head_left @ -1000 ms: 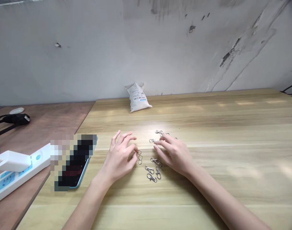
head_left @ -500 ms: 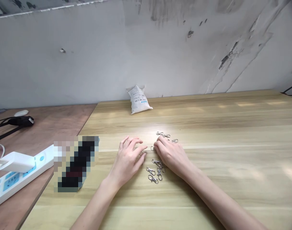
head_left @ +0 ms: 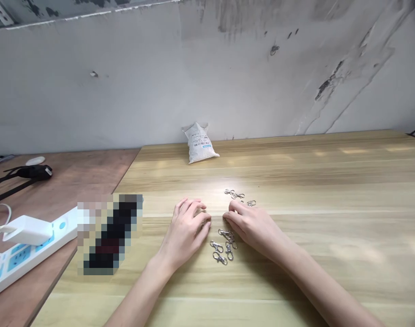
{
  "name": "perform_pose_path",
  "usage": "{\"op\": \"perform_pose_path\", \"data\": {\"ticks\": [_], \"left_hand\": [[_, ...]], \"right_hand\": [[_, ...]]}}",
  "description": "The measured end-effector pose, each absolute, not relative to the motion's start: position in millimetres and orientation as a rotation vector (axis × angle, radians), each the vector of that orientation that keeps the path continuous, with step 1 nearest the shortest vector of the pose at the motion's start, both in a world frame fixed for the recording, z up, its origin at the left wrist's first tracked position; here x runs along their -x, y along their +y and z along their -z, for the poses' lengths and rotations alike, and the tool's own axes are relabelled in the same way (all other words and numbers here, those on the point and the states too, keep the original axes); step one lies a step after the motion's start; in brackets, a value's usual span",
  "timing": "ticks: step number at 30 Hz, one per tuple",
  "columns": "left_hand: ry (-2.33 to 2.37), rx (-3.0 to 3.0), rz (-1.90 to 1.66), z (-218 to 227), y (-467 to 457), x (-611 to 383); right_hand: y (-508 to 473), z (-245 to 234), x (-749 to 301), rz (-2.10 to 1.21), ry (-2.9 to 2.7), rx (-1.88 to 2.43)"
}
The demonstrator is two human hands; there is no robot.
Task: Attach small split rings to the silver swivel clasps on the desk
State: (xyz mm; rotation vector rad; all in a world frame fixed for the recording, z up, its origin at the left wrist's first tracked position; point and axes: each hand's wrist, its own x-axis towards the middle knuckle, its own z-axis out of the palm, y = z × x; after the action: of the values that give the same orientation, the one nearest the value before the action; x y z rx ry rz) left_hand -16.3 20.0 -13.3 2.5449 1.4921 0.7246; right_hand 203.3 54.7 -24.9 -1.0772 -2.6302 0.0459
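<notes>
Facing a stained, cracked grey wall at twelve o'clock, taking the gap between the hands as dial centre. Working over a wide wood-grain desk, with a reddish-brown second desk adjoining toward nine. Seeing a white power strip out there, and nearer in, also around nine, a dark slab masked by pixelation. Holding the left hand at nine, palm down, fingers curled, thumb near index finger; unable to tell whether pinching the mostly hidden bit of metal there. Holding the right hand at three, index finger and thumb drawn close; unable to tell whether gripping anything. Showing a white packet just short of twelve, near the wall, and a white charger plugged into the strip. Finding metal swivel clasps clustered at six, with more small metal clasps at one, just beyond the right hand.
</notes>
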Motion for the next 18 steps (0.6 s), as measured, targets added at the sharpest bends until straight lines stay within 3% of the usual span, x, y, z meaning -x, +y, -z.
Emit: {"op": "perform_pose_path", "data": {"ticks": [4,11,14,18], "left_hand": [[1.462,-2.55,-0.794,11.4,18.4,12.6],[1.393,-2.577,-1.07,3.1,13.9,4.7],[1.447,-2.407,-1.121,2.2,10.9,2.5],[1.492,-2.132,-1.053,3.7,9.3,1.3]], "right_hand": [[55.1,25.6,-200.1,-0.202,-2.521,1.081],[41.8,19.5,-188.2,-1.223,-1.905,0.975],[38.4,21.0,-182.6,-1.228,-1.808,0.956],[35.8,24.6,-180.4,-0.847,-1.922,0.94]]}}
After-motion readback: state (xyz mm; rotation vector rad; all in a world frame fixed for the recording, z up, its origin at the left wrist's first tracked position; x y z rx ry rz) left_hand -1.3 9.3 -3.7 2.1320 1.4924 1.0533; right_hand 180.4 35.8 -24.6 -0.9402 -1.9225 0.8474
